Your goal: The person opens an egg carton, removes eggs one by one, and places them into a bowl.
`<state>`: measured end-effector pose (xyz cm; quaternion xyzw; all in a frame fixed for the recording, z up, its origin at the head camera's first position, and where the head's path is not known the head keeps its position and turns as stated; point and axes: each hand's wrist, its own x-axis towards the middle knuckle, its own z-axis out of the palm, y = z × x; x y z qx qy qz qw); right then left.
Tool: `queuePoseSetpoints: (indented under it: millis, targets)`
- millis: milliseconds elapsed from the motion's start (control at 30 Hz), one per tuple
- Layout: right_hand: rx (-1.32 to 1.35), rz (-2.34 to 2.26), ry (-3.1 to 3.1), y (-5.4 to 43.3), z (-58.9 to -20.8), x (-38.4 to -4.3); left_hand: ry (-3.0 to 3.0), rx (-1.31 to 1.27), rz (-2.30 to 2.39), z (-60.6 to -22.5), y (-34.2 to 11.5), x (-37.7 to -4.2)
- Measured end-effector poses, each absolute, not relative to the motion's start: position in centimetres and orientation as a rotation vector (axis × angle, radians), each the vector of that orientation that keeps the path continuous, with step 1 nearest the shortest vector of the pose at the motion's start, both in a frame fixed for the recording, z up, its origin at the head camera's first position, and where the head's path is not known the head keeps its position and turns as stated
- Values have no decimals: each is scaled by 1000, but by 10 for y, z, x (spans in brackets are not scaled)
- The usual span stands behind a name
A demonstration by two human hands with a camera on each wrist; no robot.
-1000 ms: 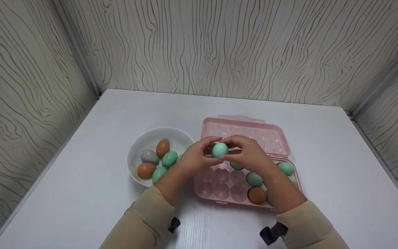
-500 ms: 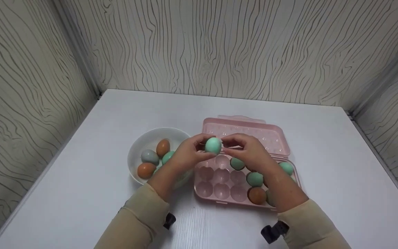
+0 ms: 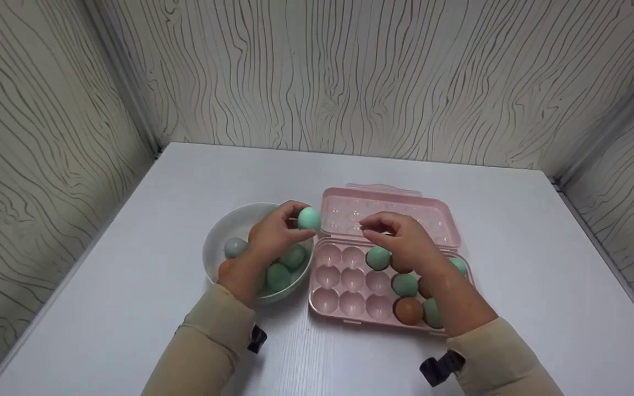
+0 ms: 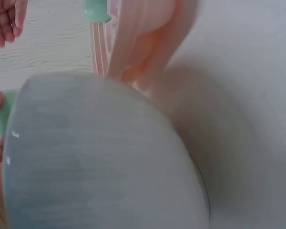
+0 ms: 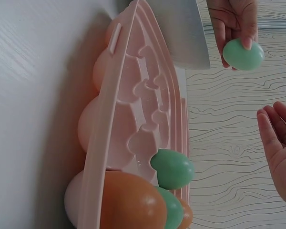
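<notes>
My left hand pinches a pale green egg between thumb and fingers, above the right rim of the white bowl. In the right wrist view that egg shows whole, with the fingertips on its upper side. My right hand hovers over the pink egg carton, fingers loosely bent and nothing between them. Green and brown eggs fill cups on the carton's right side, one green egg just left of the right hand. My right forearm hides some of them.
Inside the bowl lie several eggs, among them a grey one and green ones; my left forearm covers part of them. The carton's lid lies folded back behind it. Patterned walls border the white table.
Both hands were together at the egg over the carton. My left hand has carried the egg leftward to the bowl's rim, while the right hand has come off it and stayed near the carton.
</notes>
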<state>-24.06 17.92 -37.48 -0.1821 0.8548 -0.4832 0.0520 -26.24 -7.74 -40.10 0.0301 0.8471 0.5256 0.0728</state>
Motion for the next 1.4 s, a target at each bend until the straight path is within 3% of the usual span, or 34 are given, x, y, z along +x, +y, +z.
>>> queuePoseSetpoints:
  millis: [533,1133,1400]
  targets:
    - [-557,-1489,2602,184,-378,-240,2517,-78,1633,-419,-91,-273]
    - [-517,-1443,2628,187,-381,-239,2465,-100,1562,-431,-96,-277]
    - [-499,-1425,2636,177,-360,-225,2459,-112,1577,-433,-101,-279]
